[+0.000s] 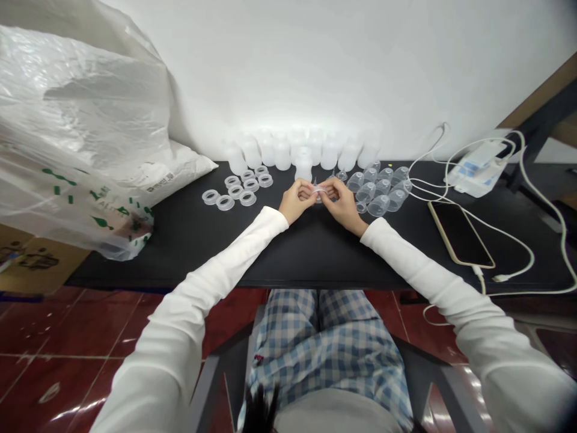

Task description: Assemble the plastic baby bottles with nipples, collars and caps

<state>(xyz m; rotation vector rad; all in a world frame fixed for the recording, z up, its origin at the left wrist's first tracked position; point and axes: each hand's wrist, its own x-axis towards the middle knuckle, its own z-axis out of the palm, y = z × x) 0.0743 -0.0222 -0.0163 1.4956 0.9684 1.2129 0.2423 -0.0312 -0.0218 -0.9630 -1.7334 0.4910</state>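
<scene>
My left hand and my right hand meet above the black table, both pinching a small clear plastic piece. Its exact shape is partly hidden by my fingers. Just beyond my hands stands a translucent white plastic bottle, in front of a row of several similar bottles along the wall. Several clear plastic rings lie to the left of my left hand. Several clear plastic cups lie on their sides to the right, nearest my right hand.
A large plastic bag with green print slumps over the table's left end, above a cardboard box. At the right lie a smartphone and a white charger, with white cables looping across the table and over its front edge.
</scene>
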